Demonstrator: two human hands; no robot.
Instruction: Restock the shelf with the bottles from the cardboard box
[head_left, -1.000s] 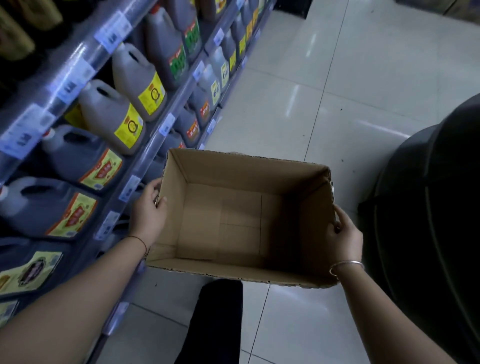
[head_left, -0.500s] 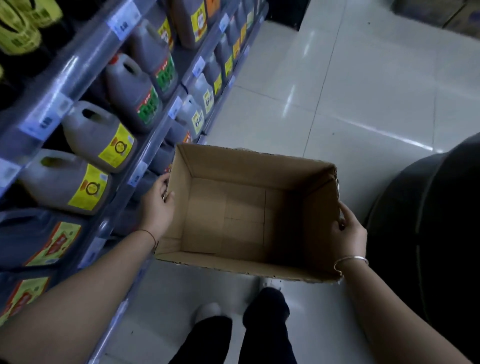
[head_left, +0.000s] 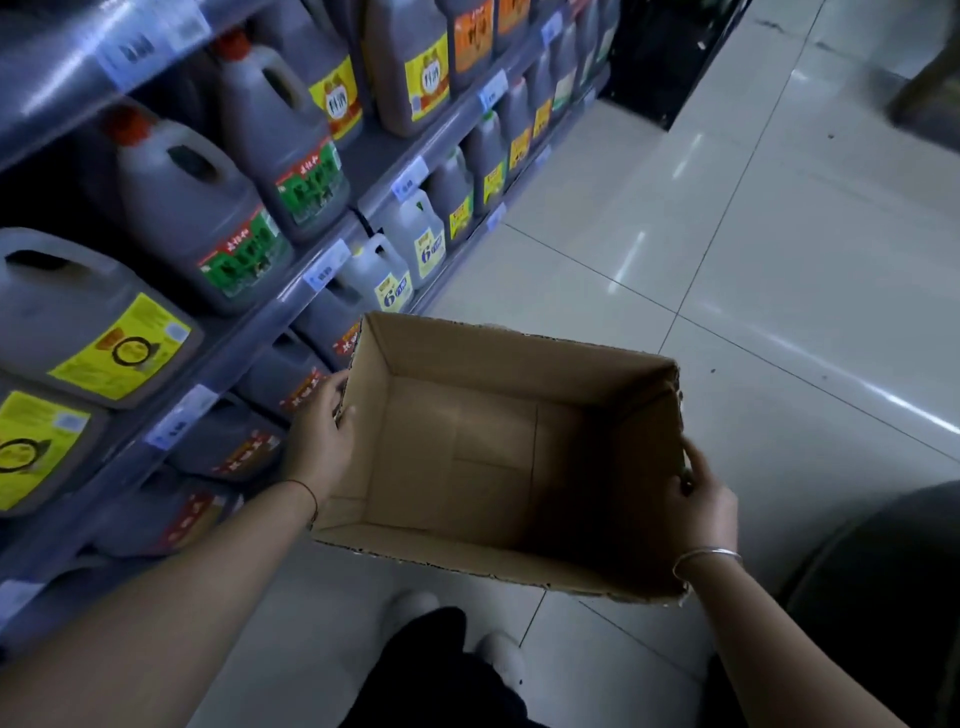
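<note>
An open cardboard box (head_left: 597, 569) hangs in the air in front of me, with nothing inside it. My left hand (head_left: 321, 434) grips its left wall, fingers hooked over the rim. My right hand (head_left: 704, 501) grips its right wall. To the left runs the shelf (head_left: 311, 288), several tiers deep, filled with large dark jugs: a green-labelled jug (head_left: 208, 218), a yellow-labelled jug (head_left: 93, 322) and paler jugs (head_left: 374, 270) farther along.
White floor tiles (head_left: 753, 260) stretch ahead and to the right. A large dark round object (head_left: 883, 597) stands at the right, close to my right arm. My legs and white shoes (head_left: 498, 654) show below the box. A dark unit (head_left: 670, 57) ends the shelf row.
The view has moved forward along the shelf and tilted up, so the jugs slid towards me. Both hands keep the same hold on the box, which rose slightly.
</note>
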